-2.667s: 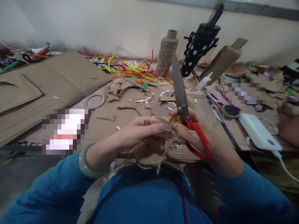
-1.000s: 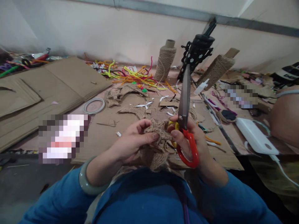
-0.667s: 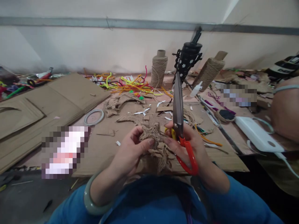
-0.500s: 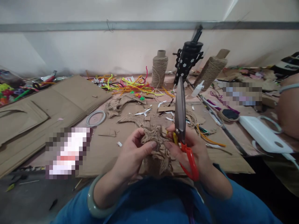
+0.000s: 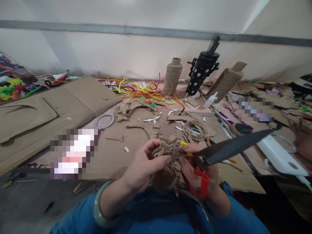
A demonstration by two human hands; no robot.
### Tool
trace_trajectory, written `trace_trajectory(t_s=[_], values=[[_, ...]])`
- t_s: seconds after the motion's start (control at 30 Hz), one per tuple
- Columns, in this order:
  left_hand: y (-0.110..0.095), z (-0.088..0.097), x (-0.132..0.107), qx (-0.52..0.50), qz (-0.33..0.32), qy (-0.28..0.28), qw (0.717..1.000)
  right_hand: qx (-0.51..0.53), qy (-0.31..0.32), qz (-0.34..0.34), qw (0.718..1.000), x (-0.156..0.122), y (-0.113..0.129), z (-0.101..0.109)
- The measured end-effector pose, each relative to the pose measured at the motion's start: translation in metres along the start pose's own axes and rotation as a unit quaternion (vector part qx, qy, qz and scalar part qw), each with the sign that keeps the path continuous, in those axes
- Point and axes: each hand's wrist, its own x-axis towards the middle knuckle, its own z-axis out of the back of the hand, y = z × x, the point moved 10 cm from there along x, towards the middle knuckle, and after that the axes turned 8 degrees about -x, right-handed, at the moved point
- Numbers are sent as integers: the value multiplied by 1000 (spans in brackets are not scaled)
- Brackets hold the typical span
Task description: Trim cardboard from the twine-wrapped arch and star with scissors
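My left hand [image 5: 140, 165] pinches a knotted jute-twine piece [image 5: 168, 148], its thumb across the front and fingers behind. It is held close to my body, over the table's near edge. The fingertips of my right hand [image 5: 212, 174] meet the right side of the same piece. Red-handled scissors [image 5: 234, 148] hang in that right hand, handles at the palm, dark blades pointing right and a little up. A thin yellow stick-like item [image 5: 184, 143] shows by the right fingers; its kind is unclear. Below the hands, more looped twine and a round brown part are partly hidden.
Behind the hands lie a twine coil [image 5: 195, 130], a twine-covered curved cardboard piece [image 5: 146, 127] and a tape ring [image 5: 104, 121]. Farther back stand a twine spool [image 5: 172, 76], a black flowered glue gun-like object [image 5: 201, 73] and a glue bottle [image 5: 211, 100]. Right, a white power bank [image 5: 282, 152] and another person's hand [image 5: 304, 138].
The scissors have swung from pointing up to pointing right. Both hands stay on the twine piece, tilting it slightly. The view has shifted a little, and the other person's arm has moved.
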Motion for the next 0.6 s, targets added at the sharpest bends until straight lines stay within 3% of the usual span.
trace_trajectory(t_s=[0.27, 0.43, 0.6], values=[[10, 5, -5, -75, -18, -57, 995, -26, -81, -1, 996, -7, 10, 7], [3, -15, -6, -30, -56, 19, 998, -9, -106, 15, 994, -8, 16, 5], [-4, -16, -10, 0, -101, 11, 995, 10, -116, 20, 993, -9, 19, 3]])
